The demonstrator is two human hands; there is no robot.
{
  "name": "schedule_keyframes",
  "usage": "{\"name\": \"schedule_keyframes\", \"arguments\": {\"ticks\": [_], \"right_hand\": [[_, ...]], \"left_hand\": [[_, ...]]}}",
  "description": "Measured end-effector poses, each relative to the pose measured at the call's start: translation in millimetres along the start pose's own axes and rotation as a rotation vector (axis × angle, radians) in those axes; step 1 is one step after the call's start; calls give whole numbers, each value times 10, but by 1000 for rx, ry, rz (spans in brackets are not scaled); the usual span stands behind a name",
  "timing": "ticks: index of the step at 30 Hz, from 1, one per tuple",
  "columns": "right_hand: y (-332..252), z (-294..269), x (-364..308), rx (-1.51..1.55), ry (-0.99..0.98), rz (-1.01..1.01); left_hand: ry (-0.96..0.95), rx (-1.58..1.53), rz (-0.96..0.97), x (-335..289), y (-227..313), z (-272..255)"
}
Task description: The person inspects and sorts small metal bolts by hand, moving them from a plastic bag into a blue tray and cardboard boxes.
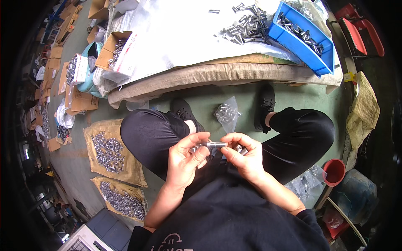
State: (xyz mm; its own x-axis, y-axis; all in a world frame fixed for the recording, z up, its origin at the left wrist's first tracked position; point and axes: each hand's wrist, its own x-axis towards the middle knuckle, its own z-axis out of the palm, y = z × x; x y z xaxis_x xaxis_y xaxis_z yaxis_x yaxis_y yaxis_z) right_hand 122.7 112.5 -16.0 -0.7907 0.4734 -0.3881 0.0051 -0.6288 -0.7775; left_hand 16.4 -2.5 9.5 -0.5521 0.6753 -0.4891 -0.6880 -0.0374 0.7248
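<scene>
Above my lap, a shiny bolt-like metal part (217,144) lies sideways between my two hands. My left hand (184,159) is closed, with thumb and forefinger at the part's left end; more metal shows among its fingers, too small to make out. My right hand (247,158) pinches the part's right end between thumb and fingertip. Further short metal pieces (240,149) are tucked in the curled fingers of that hand. Beyond my knees, a loose pile of similar metal parts (247,28) lies on the white-covered table (167,37).
A blue bin (302,52) of metal parts stands at the table's right corner, a cardboard box (109,49) at its left. Between my feet lies a clear bag of parts (227,113). Sacks (133,171) heaped with small parts lie left; a red bucket (334,172) stands right.
</scene>
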Motion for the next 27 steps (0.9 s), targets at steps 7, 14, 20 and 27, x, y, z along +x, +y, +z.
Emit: {"name": "schedule_keyframes", "arguments": {"ticks": [7, 14, 20, 27], "right_hand": [[4, -4, -8, -22, -12, -26], [-31, -5, 5, 35, -9, 58], [-36, -36, 44, 253, -58, 224], [81, -127, 83, 571, -87, 297]], "left_hand": [[22, 79, -42, -17, 1, -47], [-22, 265, 138, -20, 18, -28], [-69, 481, 363, -6, -7, 9], [-20, -162, -91, -17, 17, -58]]}}
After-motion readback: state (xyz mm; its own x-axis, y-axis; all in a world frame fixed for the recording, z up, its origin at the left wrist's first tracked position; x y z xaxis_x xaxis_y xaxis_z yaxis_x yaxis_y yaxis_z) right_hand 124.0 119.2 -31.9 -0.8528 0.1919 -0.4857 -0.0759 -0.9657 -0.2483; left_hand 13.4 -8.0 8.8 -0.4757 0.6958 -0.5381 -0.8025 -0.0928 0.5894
